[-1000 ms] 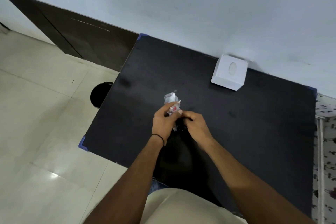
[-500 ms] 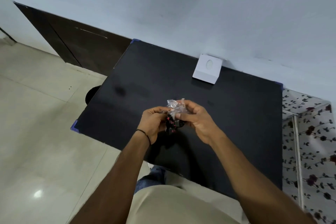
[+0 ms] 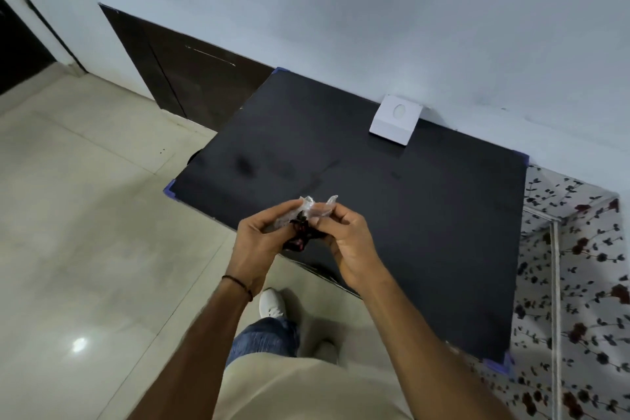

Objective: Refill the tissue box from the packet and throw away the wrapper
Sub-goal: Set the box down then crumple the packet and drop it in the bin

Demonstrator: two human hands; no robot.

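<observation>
L hand (image 3: pixel 259 242) & R hand (image 3: pixel 344 242) both pinch the crumpled wrapper (image 3: pixel 308 216), held over the table's (image 3: pixel 426 215) near edge. Box (image 3: pixel 395 119) sits at far edge, by wall. Step, I judge: wrapper disposal; next needs a bin, partly hidden left of table.

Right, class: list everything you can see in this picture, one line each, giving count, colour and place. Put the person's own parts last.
Table: one, black, against the wall.
Tissue box: one, white, table's far edge, by the wall.
Wrapper: one, clear with dark print, crumpled, pinched in both hands.
Floor tiles: cream, left.
Floral cloth: one, white with dark flowers, right.
Shoe: one, white, on the floor.
Left hand: one, fingers on the wrapper, cord at the wrist.
Right hand: one, fingers on the wrapper.
</observation>
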